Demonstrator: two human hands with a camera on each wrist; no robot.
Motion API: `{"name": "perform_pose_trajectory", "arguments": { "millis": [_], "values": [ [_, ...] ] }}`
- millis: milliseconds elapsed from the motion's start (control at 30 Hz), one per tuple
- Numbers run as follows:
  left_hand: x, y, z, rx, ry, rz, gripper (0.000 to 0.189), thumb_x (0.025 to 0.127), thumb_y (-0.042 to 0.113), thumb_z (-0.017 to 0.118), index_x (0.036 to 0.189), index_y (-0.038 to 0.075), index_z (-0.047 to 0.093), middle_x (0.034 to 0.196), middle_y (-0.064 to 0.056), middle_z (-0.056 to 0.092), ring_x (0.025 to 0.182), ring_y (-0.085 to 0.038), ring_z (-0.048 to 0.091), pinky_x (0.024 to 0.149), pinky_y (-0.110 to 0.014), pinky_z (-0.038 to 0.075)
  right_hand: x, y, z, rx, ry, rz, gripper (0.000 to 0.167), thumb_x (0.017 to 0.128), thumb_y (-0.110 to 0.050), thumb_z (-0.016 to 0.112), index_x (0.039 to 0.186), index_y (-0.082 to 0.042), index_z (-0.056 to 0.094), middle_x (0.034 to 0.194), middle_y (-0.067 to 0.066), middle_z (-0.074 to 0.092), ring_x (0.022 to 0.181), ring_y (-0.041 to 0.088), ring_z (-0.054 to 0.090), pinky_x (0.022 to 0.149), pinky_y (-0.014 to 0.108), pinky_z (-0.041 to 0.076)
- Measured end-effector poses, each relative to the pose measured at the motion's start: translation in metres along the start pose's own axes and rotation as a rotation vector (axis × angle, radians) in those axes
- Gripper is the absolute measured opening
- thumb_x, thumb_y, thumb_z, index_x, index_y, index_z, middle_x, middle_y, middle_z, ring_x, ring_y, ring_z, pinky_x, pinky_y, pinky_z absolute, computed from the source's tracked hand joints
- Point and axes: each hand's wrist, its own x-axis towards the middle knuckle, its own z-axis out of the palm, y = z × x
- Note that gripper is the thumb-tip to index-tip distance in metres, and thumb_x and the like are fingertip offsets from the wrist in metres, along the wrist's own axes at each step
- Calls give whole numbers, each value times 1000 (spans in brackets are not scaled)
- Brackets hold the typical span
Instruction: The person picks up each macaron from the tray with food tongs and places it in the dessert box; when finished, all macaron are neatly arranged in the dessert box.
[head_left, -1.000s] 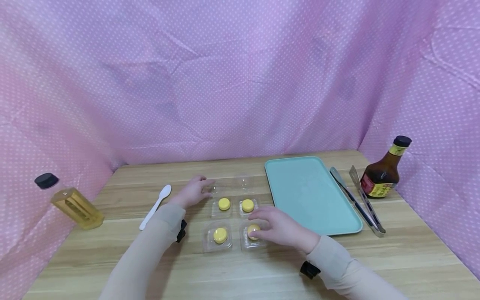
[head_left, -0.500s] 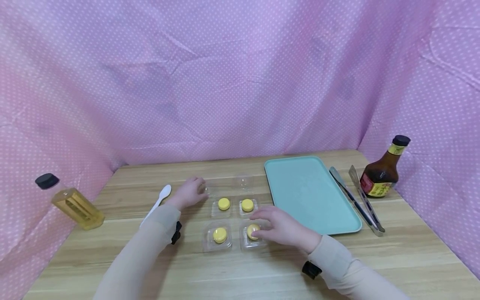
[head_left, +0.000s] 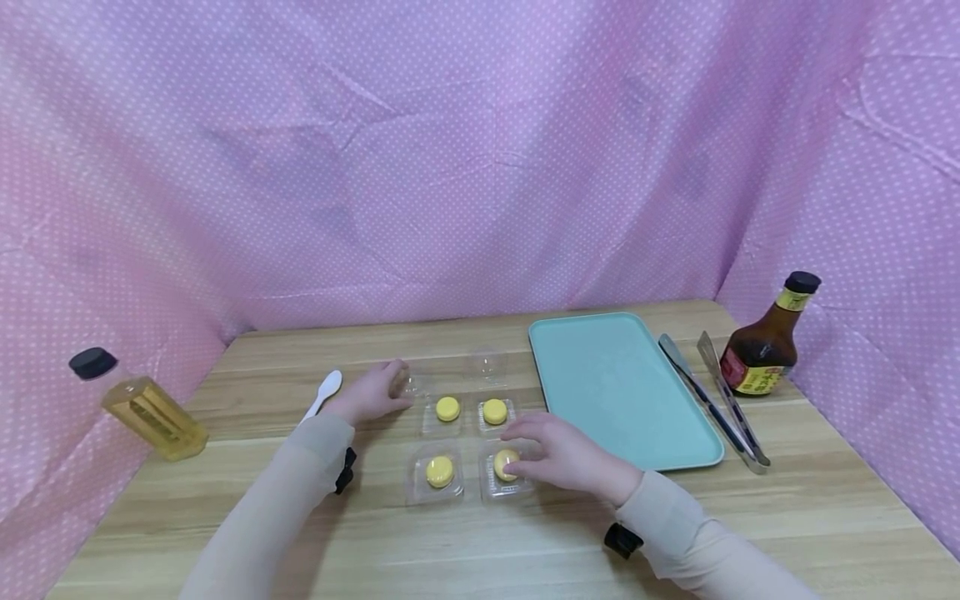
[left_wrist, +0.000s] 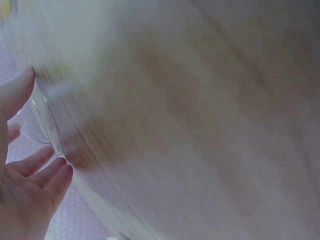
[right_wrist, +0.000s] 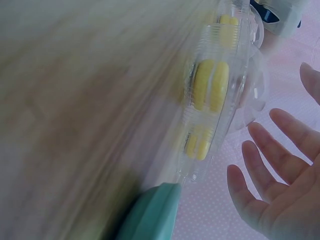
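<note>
Left of the far-left macaron, my left hand (head_left: 371, 393) pinches a clear plastic domed lid (head_left: 414, 380). In the left wrist view, thumb and fingertips touch opposite ends of its thin rim (left_wrist: 47, 116). My right hand (head_left: 561, 454) hovers with spread, slightly bent fingers above the near-right yellow macaron (head_left: 506, 465), holding nothing. Several yellow macarons stand in clear plastic trays, among them the near-left one (head_left: 440, 472), the far-left one (head_left: 447, 408) and the far-right one (head_left: 495, 411). Another clear dome (head_left: 487, 363) sits behind the far-right macaron.
A pale green tray (head_left: 622, 392) lies right of the macarons. Beyond it are metal tongs (head_left: 716, 408) and a brown sauce bottle (head_left: 765, 350). On the left lie a white spoon (head_left: 327, 387), partly behind the left arm, and a bottle of yellow liquid (head_left: 156, 417). Pink dotted cloth (head_left: 480, 167) surrounds the table.
My left hand has moved left and slightly nearer, its fingers now lower beside the clear lid, which has shifted a little left. The right hand has barely moved.
</note>
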Motion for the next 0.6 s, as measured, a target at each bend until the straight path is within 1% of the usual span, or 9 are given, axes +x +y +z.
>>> {"name": "perform_pose_trajectory", "arguments": {
  "millis": [167, 233, 367, 467, 567, 600],
  "values": [
    [-1, 0, 0, -11, -4, 26, 59, 87, 26, 69, 132, 3, 38, 124, -25, 52, 114, -38, 54, 98, -52, 46, 0, 2, 1, 1, -6, 6, 42, 86, -35, 67, 116, -5, 65, 123, 13, 61, 118, 30, 53, 102, 50, 41],
    [-3, 1, -1, -1, 1, 48, 57, 87, 26, 69, 129, 3, 39, 121, -25, 53, 110, -37, 56, 95, -51, 48, -1, 2, 1, 4, -6, 6, 42, 87, -35, 67, 116, -5, 65, 123, 13, 61, 118, 30, 53, 102, 50, 41],
    [-6, 3, -3, 43, 17, 65, 58, 85, 28, 70, 128, 2, 40, 118, -25, 55, 103, -35, 60, 89, -50, 51, -1, 3, 1, 10, -3, 6, 42, 86, -35, 67, 115, -5, 65, 123, 13, 62, 119, 30, 53, 103, 50, 41],
    [-8, 4, -4, 83, 21, 50, 64, 84, 32, 71, 132, 4, 40, 120, -25, 55, 102, -34, 60, 88, -50, 51, -1, 4, 0, 7, -2, 5, 42, 86, -36, 67, 115, -5, 65, 122, 13, 62, 119, 30, 53, 103, 50, 41],
    [-11, 4, -6, 94, 18, 38, 67, 84, 35, 69, 137, 6, 39, 122, -28, 52, 102, -36, 59, 88, -53, 51, -1, 4, 0, 4, -3, 3, 42, 86, -35, 67, 115, -5, 66, 122, 13, 62, 119, 31, 53, 103, 50, 41],
    [-12, 4, -6, 89, 16, 23, 68, 84, 36, 68, 138, 8, 39, 124, -29, 51, 103, -36, 59, 87, -53, 51, -1, 3, 0, 4, -3, 2, 41, 86, -35, 68, 115, -5, 66, 122, 13, 62, 119, 31, 53, 103, 50, 41]
  ]
}}
